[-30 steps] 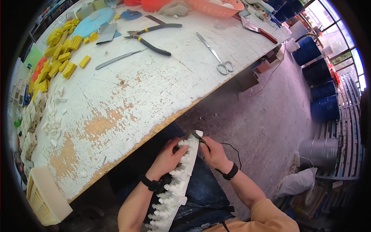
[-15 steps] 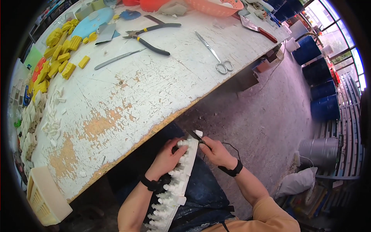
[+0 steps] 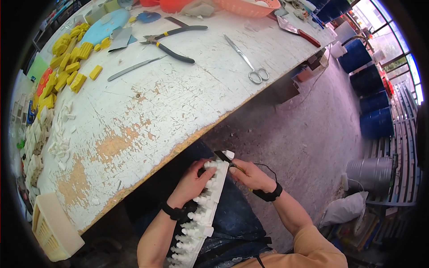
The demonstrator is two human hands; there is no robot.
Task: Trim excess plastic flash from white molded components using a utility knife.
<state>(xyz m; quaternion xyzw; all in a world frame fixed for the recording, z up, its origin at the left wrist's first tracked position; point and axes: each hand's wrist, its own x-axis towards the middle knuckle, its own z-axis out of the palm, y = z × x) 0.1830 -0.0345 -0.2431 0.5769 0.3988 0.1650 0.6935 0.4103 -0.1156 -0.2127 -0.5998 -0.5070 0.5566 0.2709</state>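
A long white cast strip (image 3: 206,213) with a row of knobby white pieces along its left side lies slantwise over my lap. My left hand (image 3: 194,181) is closed round its upper part, the thumb pressing on the knobs. In my right hand (image 3: 252,175) is a knife (image 3: 222,156) with a dark blade and a partly hidden yellowish handle. The blade lies across the strip's top end, close to a square white block (image 3: 229,154). Whether its edge touches the strip is hard to make out.
The worn white table (image 3: 174,98) bears pliers (image 3: 174,42), scissors (image 3: 248,62), a thin metal blade tool (image 3: 134,68), a red-handled knife (image 3: 299,32) and yellow clay blocks (image 3: 73,67). A cream slotted block (image 3: 56,228) stands at its left corner. Blue drums (image 3: 375,123) line the right.
The knife blade has shifted slightly left and turned so more of its flat side shows. A bit of yellowish handle now shows in my right hand. My left hand keeps its hold.
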